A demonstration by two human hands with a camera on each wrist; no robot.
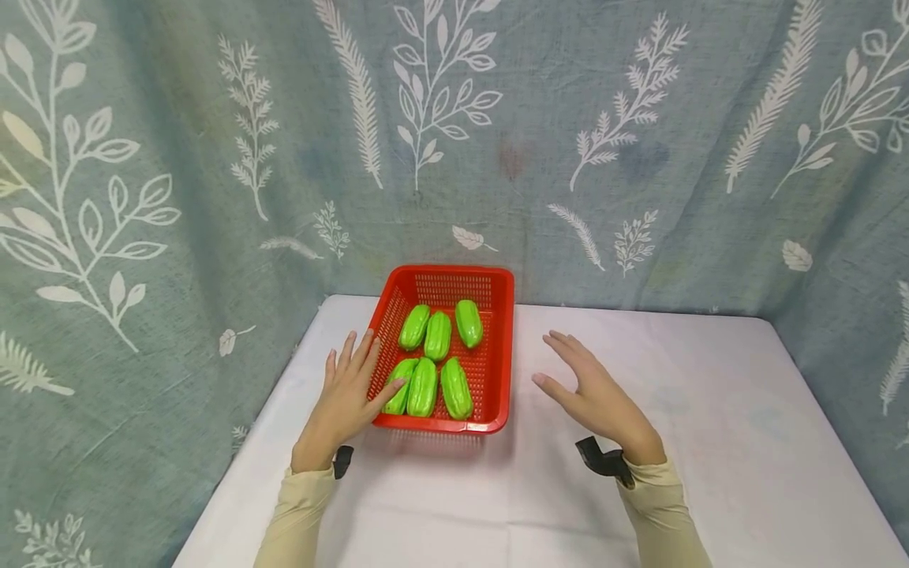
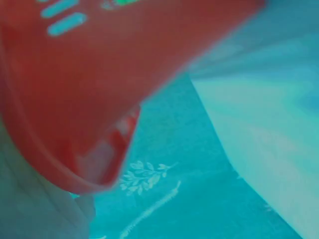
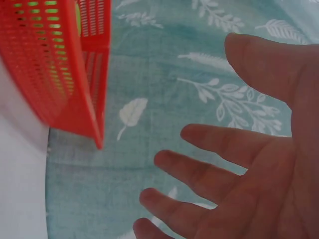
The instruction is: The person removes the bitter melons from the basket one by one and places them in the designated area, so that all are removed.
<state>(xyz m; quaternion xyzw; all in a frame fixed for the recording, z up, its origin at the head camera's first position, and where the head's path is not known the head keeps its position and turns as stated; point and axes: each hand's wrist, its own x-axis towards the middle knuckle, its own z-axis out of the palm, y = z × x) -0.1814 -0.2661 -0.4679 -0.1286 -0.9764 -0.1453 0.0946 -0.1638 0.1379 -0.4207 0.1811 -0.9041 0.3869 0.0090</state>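
A red plastic basket (image 1: 490,379) with perforated walls stands on the white-covered table and holds several glossy green ribbed vegetables (image 1: 437,338) that look like small gourds. Over its left rim my left hand (image 1: 348,402) is spread, the thumb reaching across the front left corner above one vegetable. The left wrist view is filled by the basket's red wall (image 2: 99,69), with part of the hand at the lower left. To the right of the basket, apart from it, my right hand (image 1: 596,398) has its fingers extended and nothing in them. The right wrist view shows its spread fingers (image 3: 219,144) facing the basket.
A white cloth (image 1: 710,442) covers the table. Behind and at both sides hangs a grey-green curtain (image 1: 533,158) with white leaf prints, meeting the table's far edge close behind the basket. Black straps (image 1: 604,459) sit at the wrists.
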